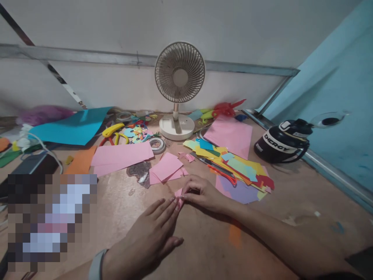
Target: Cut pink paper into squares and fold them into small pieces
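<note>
A small piece of pink paper (179, 193) lies on the table between my hands. My left hand (148, 229) rests flat with its fingers stretched out, their tips touching the paper's left and lower edge. My right hand (204, 194) pinches the paper's right side between thumb and index finger. Part of the paper is hidden by the fingers. Just beyond are stacked pink sheets (167, 167) and small pink scraps (188, 156).
A fan (176, 128) stands at the back. Orange-handled scissors (223, 174) lie among colored papers (241, 167) on the right, near a dark jug (279, 144). Tape (157, 145), yellow-handled scissors (113, 130) and long pink strips (122, 155) lie left.
</note>
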Tool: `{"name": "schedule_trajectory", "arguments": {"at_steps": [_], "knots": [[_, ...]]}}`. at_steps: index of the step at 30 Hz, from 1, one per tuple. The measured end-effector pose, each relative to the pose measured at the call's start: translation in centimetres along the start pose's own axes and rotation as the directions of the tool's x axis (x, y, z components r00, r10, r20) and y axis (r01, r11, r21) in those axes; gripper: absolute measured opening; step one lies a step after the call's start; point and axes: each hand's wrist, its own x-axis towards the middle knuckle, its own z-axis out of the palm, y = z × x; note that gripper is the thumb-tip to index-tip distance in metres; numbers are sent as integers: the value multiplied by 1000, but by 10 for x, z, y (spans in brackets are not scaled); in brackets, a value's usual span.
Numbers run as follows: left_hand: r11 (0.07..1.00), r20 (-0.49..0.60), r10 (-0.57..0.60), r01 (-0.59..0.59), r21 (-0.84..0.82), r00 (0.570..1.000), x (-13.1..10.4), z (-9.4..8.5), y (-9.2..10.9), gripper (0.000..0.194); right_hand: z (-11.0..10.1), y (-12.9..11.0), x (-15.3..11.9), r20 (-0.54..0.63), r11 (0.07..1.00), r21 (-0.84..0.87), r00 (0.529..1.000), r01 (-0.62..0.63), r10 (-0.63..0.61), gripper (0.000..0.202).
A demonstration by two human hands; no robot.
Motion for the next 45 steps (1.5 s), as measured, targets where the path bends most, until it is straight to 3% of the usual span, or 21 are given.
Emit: {"name": "schedule_trajectory", "arguments": {"at_steps": [5,24,36,40,45], "knots": [[1000,-37,0,1,14,999,6,-1,6,64,1,1,0,-50,999,-40,998,-29,27,14],[987,-136,60,-79,-140,989,9,-15,2,30,5,2,-1,-96,987,-155,994,45,-60,12],[938,-72,4,-29,-346,997,8,-19,-5,40,4,-1,0,-76,985,-169,996,39,-52,13],[943,-12,-39,32,-333,999,9,-13,-7,59,3,-2,0,-70,985,-173,997,26,-39,12],[951,-6,-33,29,-309,999,10,-10,-8,64,2,-4,1,-72,986,-163,996,37,-49,14]]}}
